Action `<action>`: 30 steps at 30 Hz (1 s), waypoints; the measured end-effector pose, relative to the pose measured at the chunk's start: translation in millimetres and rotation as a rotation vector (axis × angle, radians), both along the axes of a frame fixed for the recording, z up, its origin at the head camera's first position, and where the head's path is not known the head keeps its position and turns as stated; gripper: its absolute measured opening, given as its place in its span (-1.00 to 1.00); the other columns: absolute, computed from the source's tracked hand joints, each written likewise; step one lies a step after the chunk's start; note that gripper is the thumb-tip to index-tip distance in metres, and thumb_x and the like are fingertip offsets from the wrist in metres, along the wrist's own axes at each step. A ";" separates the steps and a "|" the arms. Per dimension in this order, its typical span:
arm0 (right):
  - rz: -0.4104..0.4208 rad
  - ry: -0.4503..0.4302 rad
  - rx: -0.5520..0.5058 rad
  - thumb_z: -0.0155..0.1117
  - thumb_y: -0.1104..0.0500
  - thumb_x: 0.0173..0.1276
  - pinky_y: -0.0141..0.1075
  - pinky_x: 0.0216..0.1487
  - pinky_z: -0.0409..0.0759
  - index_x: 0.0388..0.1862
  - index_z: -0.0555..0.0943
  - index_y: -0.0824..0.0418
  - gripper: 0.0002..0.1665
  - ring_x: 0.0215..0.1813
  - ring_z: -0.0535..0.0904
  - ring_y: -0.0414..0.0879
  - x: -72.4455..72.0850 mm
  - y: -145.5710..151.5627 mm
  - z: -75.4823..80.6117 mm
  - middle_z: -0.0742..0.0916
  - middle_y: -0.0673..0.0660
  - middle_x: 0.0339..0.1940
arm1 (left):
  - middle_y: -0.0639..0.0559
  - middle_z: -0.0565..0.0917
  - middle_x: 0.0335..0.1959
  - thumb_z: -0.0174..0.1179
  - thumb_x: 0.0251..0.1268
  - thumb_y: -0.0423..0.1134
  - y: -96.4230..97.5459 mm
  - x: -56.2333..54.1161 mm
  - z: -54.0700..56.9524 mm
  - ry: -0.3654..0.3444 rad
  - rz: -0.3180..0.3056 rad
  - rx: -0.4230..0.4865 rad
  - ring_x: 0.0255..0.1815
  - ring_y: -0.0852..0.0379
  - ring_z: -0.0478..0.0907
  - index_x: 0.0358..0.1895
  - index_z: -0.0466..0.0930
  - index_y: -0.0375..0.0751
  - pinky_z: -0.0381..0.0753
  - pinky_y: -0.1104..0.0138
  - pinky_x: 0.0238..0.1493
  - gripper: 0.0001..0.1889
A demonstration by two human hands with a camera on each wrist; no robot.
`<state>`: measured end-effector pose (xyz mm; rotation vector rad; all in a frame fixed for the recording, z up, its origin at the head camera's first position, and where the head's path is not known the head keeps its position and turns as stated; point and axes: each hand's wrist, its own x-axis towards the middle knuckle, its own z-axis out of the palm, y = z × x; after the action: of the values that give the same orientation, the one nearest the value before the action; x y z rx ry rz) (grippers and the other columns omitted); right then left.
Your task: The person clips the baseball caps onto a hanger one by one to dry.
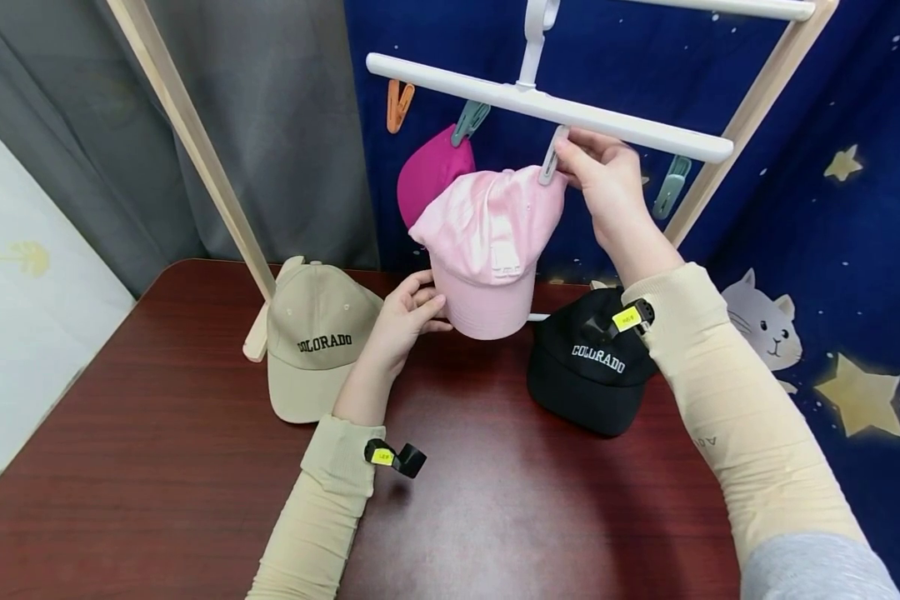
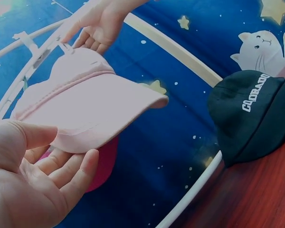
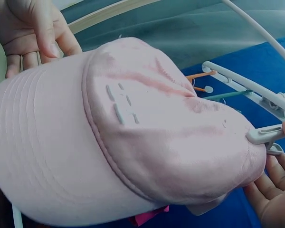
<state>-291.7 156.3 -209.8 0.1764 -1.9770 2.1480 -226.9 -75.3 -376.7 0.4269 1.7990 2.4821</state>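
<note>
Cream ribbed sleeves (image 1: 322,508) cover both forearms nearest the cam., each w/ a small black wrist device (image 1: 397,457) bearing a yellow label. Under them: a glossy red-brown wood-look tabletop (image 1: 510,508).

On the table, L side, sits a beige fabric baseball cap (image 1: 318,304) w/ dark "COLORADO" lettering, brim twd the person; on the R, a black fabric baseball cap (image 1: 588,400) w/ the same word in white, partly behind the R sleeve.

B/w & above those two, a pale pink satiny baseball cap (image 1: 483,221) is up off the table, just below the hanger, brim down & facing the person. The left hand (image 1: 408,312) is at the brim's side edge, fingers loosely spread; can't tell how firmly they touch it, if at all. The right hand (image 1: 607,179) is higher up, thumb & fingers pinching a pale grey plastic clip (image 1: 552,158) whose tip is on the pink cap's upper R edge.

Just behind, a magenta cap (image 1: 429,179) hangs from a grey-green plastic clip (image 1: 471,122), partly hidden by the pink one. Same white plastic hanger bar (image 1: 630,127) also has an orange clip (image 1: 399,107) near its L end & another grey-green clip (image 1: 672,187) near its R end.

Around it, a light wooden frame (image 1: 187,125); farthest back, a grey curtain (image 1: 270,125) & navy fabric (image 1: 772,208) w/ gold stars & a pale cat print (image 1: 765,325).
</note>
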 end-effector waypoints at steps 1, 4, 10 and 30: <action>0.001 0.005 0.002 0.32 0.24 0.30 -0.36 0.05 0.51 0.14 0.55 0.34 -0.56 -0.05 0.57 -0.11 0.3 -0.4 -0.4 0.66 0.13 -0.08 | -0.12 0.58 -0.18 0.02 0.40 -0.50 0.1 0.1 -0.2 -0.002 -0.001 -0.003 -0.30 0.06 0.59 0.29 0.26 -0.43 0.64 0.26 -0.27 -0.58; -0.006 0.019 0.025 0.32 0.25 0.30 -0.38 0.06 0.49 0.15 0.54 0.33 -0.56 -0.01 0.54 -0.11 1.1 -0.7 -2.1 0.65 0.12 -0.06 | -0.17 0.59 -0.12 0.02 0.41 -0.49 -0.2 -0.2 -2.0 -0.002 -0.006 -0.013 -0.23 0.04 0.61 0.31 0.27 -0.39 0.64 0.27 -0.26 -0.56; -0.031 0.034 0.113 0.33 0.22 0.30 -0.42 0.05 0.45 0.16 0.54 0.31 -0.55 0.04 0.52 -0.12 2.2 3.3 -9.0 0.66 0.14 -0.04 | -0.33 0.57 0.04 -0.01 0.43 -0.47 -1.2 -0.8 -5.7 0.012 -0.038 -0.042 -0.04 -0.14 0.61 0.32 0.27 -0.37 0.63 0.24 -0.20 -0.57; -0.084 0.035 0.232 0.33 0.20 0.31 -0.36 0.22 0.38 0.21 0.54 0.26 -0.51 0.17 0.50 -0.14 2.0 23.9 -30.5 0.64 0.13 0.13 | -0.28 0.59 0.05 0.02 0.44 -0.39 -4.7 2.6 -4.4 0.008 -0.036 -0.091 -0.11 0.00 0.65 0.29 0.34 -0.30 0.62 0.21 -0.17 -0.61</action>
<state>-289.8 180.2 -240.3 0.1634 -2.1687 1.8491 -224.3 -80.0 -381.1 0.4599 1.8805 2.3668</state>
